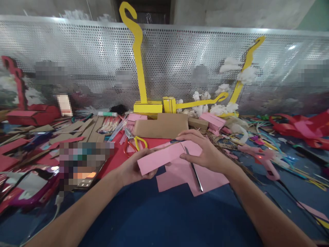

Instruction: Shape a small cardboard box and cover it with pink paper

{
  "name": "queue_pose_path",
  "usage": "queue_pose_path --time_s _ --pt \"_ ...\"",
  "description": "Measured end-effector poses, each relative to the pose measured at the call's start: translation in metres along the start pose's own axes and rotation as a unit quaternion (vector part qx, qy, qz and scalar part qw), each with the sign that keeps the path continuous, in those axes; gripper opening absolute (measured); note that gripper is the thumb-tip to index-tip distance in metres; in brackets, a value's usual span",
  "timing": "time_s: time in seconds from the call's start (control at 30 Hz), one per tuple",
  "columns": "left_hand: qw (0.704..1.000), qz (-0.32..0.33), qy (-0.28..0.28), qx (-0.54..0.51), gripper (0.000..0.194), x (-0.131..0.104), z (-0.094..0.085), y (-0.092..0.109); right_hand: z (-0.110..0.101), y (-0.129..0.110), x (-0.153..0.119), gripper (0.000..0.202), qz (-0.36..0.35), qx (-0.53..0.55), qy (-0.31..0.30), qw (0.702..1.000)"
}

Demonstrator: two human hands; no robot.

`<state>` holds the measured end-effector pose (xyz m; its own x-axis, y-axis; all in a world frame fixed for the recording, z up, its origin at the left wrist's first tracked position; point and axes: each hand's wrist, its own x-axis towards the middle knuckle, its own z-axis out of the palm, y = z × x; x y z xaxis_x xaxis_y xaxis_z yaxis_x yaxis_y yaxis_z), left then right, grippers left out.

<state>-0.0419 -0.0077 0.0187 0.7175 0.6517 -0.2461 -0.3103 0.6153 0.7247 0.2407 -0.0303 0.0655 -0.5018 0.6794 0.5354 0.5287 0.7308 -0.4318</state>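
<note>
In the head view my left hand [138, 164] grips the left part of a narrow pink paper box [161, 158], its fingers curled underneath. My right hand [203, 149] closes on the box's right end, fingers along the upper edge and thumb at the lower one. Beneath the box lies a cut pink paper sheet [174, 180] with stepped edges. A slim dark tool with a pointed silver tip [196, 176], perhaps a craft knife, rests on the sheet below my right thumb. Scissors [140, 142] with red and yellow handles lie just beyond my left hand.
Behind stand a brown cardboard piece [161, 126] and yellow hook-topped stands [140, 68] before a perforated metal panel [89, 44]. A pink glue gun [267, 159] with a black cord lies right. Cardboard strips [87, 128] and a purple case [38, 192] crowd the left.
</note>
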Motion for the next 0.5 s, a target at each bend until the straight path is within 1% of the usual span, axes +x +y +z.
queue_pose_path --time_s 0.1,0.17,0.3,0.5 --pt "1.000 -0.002 0.010 0.010 0.057 0.0009 -0.0004 0.0001 0.0001 -0.0020 0.0006 0.039 -0.002 0.012 -0.014 1.000" --pt "1.000 -0.003 0.006 0.015 0.056 0.0017 -0.0013 0.0002 0.0005 -0.0032 0.0009 0.038 -0.004 0.020 -0.020 1.000" --pt "1.000 -0.002 -0.004 0.021 0.054 0.0023 -0.0018 0.0000 0.0005 -0.0046 0.0007 0.037 0.005 0.031 -0.015 0.999" --pt "1.000 0.000 0.014 0.022 0.051 0.0016 0.0010 0.0004 -0.0013 -0.0073 0.0008 0.035 0.021 0.058 -0.017 0.998"
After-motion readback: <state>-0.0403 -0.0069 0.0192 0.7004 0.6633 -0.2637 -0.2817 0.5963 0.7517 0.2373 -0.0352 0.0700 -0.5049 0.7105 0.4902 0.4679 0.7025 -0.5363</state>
